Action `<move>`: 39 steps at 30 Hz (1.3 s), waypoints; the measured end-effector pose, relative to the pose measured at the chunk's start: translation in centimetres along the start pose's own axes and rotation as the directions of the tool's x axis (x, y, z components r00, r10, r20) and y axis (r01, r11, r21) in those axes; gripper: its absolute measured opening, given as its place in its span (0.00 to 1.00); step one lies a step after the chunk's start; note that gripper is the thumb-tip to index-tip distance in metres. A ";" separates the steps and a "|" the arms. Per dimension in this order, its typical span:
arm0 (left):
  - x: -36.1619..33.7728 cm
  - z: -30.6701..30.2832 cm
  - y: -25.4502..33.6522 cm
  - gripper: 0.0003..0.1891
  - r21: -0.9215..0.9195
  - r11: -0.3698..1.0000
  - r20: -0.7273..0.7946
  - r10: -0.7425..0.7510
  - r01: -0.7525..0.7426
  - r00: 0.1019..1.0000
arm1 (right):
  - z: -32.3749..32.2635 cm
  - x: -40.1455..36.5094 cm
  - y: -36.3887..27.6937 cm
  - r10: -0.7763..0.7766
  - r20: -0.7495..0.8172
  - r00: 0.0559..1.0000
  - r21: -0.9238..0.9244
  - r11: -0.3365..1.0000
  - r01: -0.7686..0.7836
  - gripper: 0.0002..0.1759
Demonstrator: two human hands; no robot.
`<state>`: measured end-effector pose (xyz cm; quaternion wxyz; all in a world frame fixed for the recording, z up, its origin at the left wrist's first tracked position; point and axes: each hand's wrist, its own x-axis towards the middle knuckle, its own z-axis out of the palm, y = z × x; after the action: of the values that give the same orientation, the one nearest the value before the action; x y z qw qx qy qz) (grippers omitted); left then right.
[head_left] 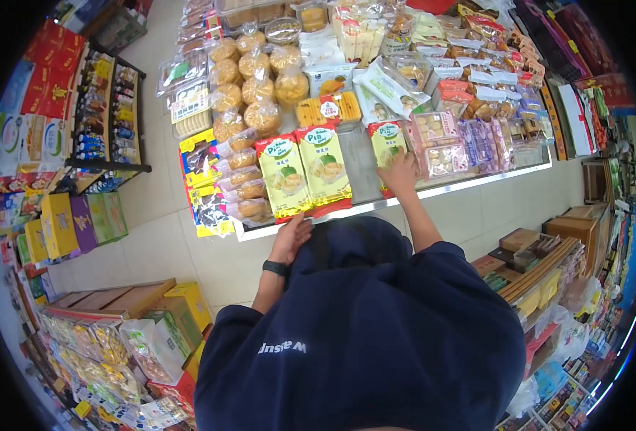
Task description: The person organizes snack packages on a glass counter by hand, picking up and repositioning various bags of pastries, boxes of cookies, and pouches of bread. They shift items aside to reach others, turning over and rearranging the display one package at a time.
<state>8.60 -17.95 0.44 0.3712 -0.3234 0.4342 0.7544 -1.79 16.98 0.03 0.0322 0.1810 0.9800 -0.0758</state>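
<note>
My right hand (pixel 400 174) lies over the lower part of a yellow-green snack packet (pixel 387 138) with red ends, its thumb and fingers at the packet's two sides. Beside the front edge of the display, my left hand (pixel 291 239) has its fingers stretched out, close under the bottom of another such packet (pixel 283 179). A third matching packet (pixel 325 165) lies against that one on its right. Between this pair and the packet under my right hand, a bare strip of the display surface (pixel 362 165) shows.
Round wrapped pastries (pixel 258 90) and a column of bagged cakes (pixel 242 172) sit to the left. Pink biscuit packs (pixel 441 144) stand right of my right hand. The display's metal edge (pixel 476 177) runs before me. Shelves (pixel 109 108) and stacked boxes (pixel 59 224) line the left side.
</note>
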 end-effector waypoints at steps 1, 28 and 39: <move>-0.1 0.5 0.3 0.36 0.065 0.998 0.019 -0.022 0.020 1.000 | -0.1 0.2 -0.5 0.050 0.042 0.998 -0.025 0.999 -0.049 0.61; 3.3 1.3 -0.5 0.23 0.121 0.992 0.188 -0.044 0.021 0.981 | -12.1 -4.4 -14.8 -0.298 0.271 0.915 0.502 0.855 0.129 0.62; -1.1 0.5 0.5 0.21 -0.062 0.997 0.128 0.049 -0.041 0.991 | -10.2 -7.0 -25.7 -0.445 0.367 0.817 0.208 0.895 0.394 0.60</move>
<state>8.70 -18.00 1.70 0.3718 -0.2747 0.3940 0.7944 -4.92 -7.55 14.28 0.2058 -0.0575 0.9608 -0.1766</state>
